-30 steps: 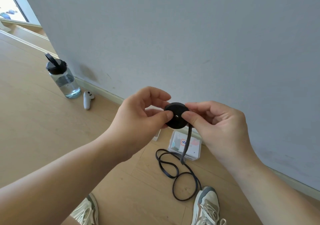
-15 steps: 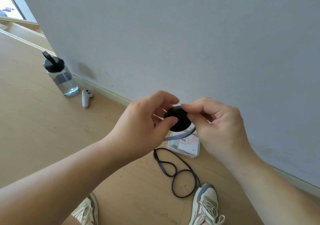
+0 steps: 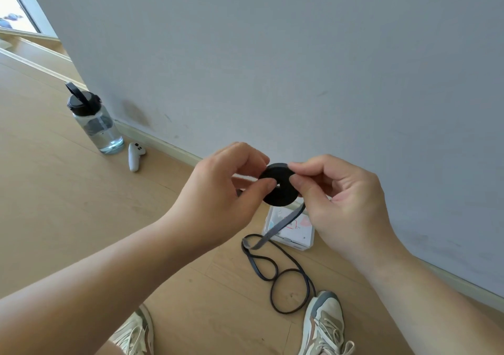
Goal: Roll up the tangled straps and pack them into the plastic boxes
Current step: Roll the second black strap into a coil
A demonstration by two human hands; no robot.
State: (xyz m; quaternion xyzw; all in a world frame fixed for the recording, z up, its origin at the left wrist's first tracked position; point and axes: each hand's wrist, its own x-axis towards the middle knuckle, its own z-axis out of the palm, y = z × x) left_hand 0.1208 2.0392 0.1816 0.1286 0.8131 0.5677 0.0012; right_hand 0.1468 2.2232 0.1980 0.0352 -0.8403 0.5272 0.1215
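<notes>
The strap (image 3: 281, 199) is black and flat. Most of it is wound into a tight disc with a small centre hole, held in the air in front of the wall (image 3: 300, 54). The left hand (image 3: 215, 191) pinches the disc from the left, thumb on its face. The right hand (image 3: 346, 199) pinches it from the right with thumb and curled fingers. The unwound tail leaves the disc at lower right, slants down-left, and ends in loose loops on the floor (image 3: 81, 218). One clear box (image 3: 297, 243) lies on the floor against the wall, below the hands, partly hidden by the right hand. Inside it only a white card with red marks shows; other contents cannot be told. Compared with 0.5 s ago, the tail slants down more steeply instead of running almost level under the disc, and the right thumb now lies on the disc face.
</notes>
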